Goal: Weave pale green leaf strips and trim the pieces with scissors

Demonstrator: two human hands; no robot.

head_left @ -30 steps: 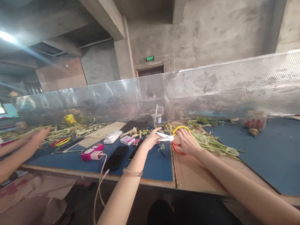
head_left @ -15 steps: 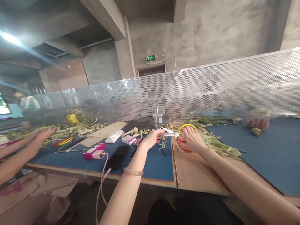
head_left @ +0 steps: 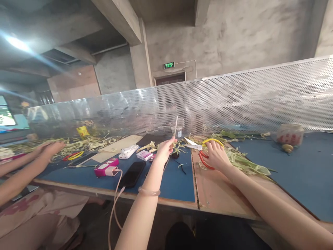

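Note:
My right hand (head_left: 218, 155) is closed around the handles of a pair of scissors (head_left: 194, 144), one loop red and the other yellow. The blades point left and stand slightly apart. Just left of their tips is my left hand (head_left: 165, 150), its fingers curled together. What those fingers hold is hidden, though dark green plant bits (head_left: 178, 148) show right beside the fingertips. Under and beyond the right hand lie pale green husk-like leaves (head_left: 249, 166) on a bare wooden board (head_left: 215, 189).
A black phone (head_left: 132, 173), a pink-and-white box (head_left: 144, 155) and a white power bank (head_left: 128, 151) lie to the left. Behind stand a clear cup with a straw (head_left: 178, 131) and a perforated metal screen (head_left: 125, 107). Another person's hands (head_left: 53, 148) are at far left; a plastic jar (head_left: 290, 134) stands right.
The leafy strip that hung below my left hand no longer shows there, and its fingers have curled in. The scissors blades have drawn closer together and away from the left hand.

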